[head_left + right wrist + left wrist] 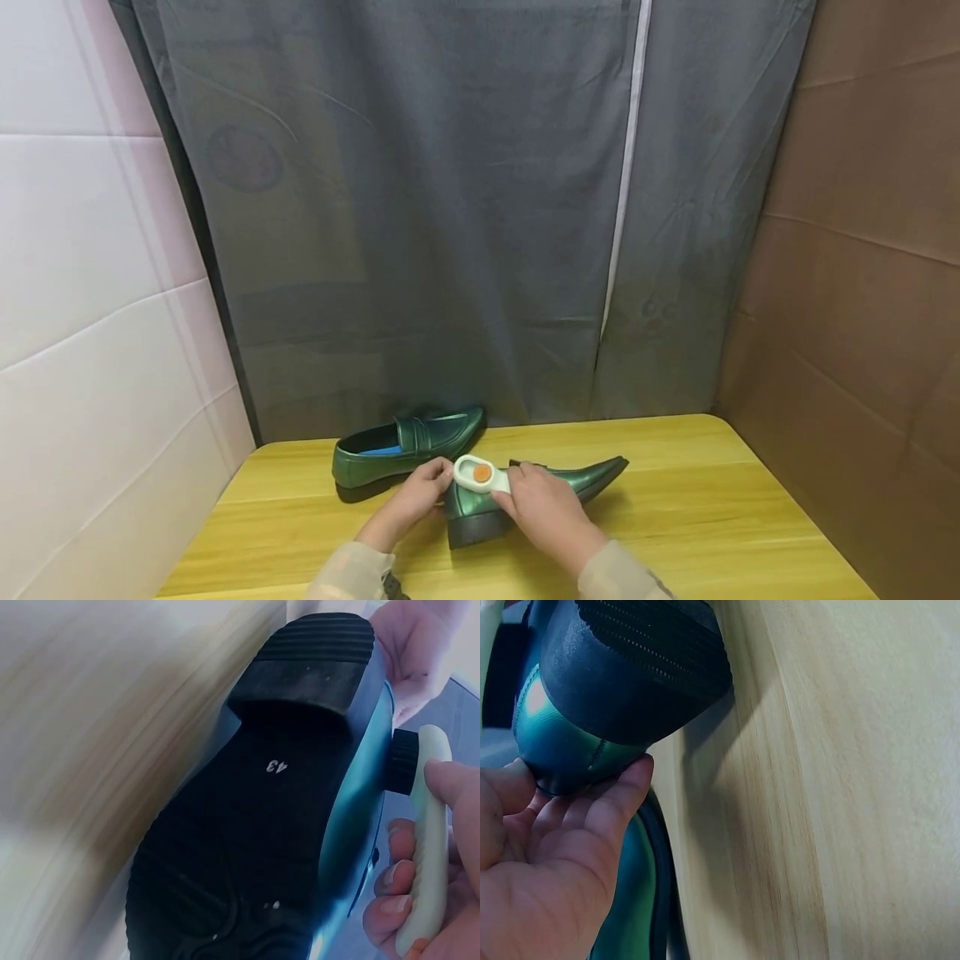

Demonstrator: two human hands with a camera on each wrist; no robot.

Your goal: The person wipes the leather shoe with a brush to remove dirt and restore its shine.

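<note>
Brush [482, 473] partly behind right hand [542, 507], held shoe [471, 505] cropped in wrist views

Grey curtain [450, 208] behind a yellow wood-grain table [712, 517], creased white sheet [90, 250] at left, brown sheet [862, 250] at right.

Pale beige sleeves [621, 575], dark wrist piece [393, 587]

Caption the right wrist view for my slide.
Right hand holds a pale-handled brush at the side of a green shoe whose black sole, marked 43, faces the camera.
</note>
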